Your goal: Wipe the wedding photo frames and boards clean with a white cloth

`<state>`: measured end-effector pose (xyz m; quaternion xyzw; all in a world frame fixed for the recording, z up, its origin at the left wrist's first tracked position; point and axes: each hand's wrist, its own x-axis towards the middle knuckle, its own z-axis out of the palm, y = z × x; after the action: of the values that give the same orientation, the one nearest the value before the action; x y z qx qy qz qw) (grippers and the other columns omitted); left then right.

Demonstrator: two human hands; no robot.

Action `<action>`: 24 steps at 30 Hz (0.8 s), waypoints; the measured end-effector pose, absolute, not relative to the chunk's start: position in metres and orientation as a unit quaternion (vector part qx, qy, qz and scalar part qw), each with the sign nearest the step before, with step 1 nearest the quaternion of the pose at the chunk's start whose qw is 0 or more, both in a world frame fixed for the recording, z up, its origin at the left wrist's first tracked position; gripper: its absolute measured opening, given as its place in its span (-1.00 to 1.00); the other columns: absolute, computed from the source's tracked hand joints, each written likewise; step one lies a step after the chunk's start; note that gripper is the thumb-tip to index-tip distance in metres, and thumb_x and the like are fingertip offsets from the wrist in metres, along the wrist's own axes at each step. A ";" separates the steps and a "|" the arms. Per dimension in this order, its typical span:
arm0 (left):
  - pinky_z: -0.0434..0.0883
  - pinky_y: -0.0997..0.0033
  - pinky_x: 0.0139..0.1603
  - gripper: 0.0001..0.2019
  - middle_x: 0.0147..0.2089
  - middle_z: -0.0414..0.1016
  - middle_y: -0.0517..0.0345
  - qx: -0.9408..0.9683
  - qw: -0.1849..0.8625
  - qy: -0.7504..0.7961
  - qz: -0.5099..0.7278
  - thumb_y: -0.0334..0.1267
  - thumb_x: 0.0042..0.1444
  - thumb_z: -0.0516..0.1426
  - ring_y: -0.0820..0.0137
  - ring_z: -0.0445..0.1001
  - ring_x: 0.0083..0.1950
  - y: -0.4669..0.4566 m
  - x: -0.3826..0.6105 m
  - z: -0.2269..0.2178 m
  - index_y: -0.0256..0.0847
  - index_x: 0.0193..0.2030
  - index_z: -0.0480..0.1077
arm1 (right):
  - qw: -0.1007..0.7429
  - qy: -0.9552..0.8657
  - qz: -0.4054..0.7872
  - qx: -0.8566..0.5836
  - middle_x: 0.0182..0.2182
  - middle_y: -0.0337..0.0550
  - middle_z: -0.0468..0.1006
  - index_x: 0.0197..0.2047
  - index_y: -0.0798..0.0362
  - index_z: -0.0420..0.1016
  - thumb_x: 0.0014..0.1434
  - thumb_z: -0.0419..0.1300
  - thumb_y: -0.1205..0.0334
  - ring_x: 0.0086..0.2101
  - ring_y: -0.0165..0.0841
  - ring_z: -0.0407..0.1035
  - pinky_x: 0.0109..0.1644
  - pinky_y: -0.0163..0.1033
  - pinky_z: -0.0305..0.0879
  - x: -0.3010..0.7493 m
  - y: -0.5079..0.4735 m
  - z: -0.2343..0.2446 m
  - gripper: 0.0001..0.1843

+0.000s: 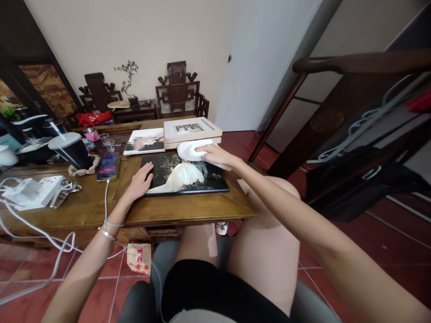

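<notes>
A dark photo panel [182, 177] showing a white gown lies flat near the front edge of the wooden table [195, 208]. My left hand [141, 180] rests flat on its left end, fingers stretched out. Over the panel's upper right part, my right hand [215, 154] grips a white cloth [191, 150], which covers part of the picture. Behind the cloth lie stacked pale frames [212, 128], the top one holding a small picture. A smaller white-edged photo panel [143, 142] is to their left.
A black cup with a straw [72, 150], a phone [107, 167] on a charging cable and a white power strip [47, 190] occupy the table's left side. Small clear cups [108, 144] stand farther back. A wooden chair [286, 107] rises at the right; a paper bag [139, 259] is on the floor.
</notes>
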<state>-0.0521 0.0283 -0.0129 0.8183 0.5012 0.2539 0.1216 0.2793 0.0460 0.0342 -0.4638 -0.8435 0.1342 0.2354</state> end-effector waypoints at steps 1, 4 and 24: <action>0.05 0.08 0.42 -0.52 0.38 0.20 -0.05 0.817 0.122 0.503 0.256 -0.18 0.25 -0.10 0.27 0.11 0.43 0.028 -0.052 -0.012 -0.24 0.27 0.26 | 0.236 -0.844 0.133 -0.463 -0.20 -0.12 0.62 -0.24 0.10 0.58 -0.16 -0.03 0.36 -0.24 -0.18 0.41 -0.07 -0.19 0.28 0.280 0.035 0.031 -0.55; 0.06 0.09 0.42 -0.51 0.38 0.20 -0.08 0.814 0.122 0.503 0.263 -0.19 0.24 -0.09 0.25 0.11 0.42 0.028 -0.051 -0.011 -0.27 0.26 0.28 | 0.237 -0.849 0.130 -0.453 -0.24 -0.19 0.63 -0.21 0.03 0.58 -0.16 -0.04 0.38 -0.25 -0.19 0.42 0.04 -0.10 0.26 0.282 -0.009 0.020 -0.52; 0.04 -0.05 0.41 -0.52 0.41 0.15 -0.03 0.821 0.115 0.504 0.244 -0.13 0.27 -0.11 0.23 0.07 0.44 0.028 -0.052 -0.015 -0.18 0.29 0.24 | 0.200 -0.860 0.116 -0.455 -0.30 -0.11 0.60 -0.21 0.11 0.56 -0.10 -0.03 0.37 -0.26 -0.21 0.41 -0.06 -0.19 0.23 0.274 0.029 0.039 -0.57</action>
<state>-0.0517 0.0275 -0.0154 0.8206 0.5037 0.2443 0.1152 0.2742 0.0285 0.0390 -0.4549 -0.8600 0.1156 0.2003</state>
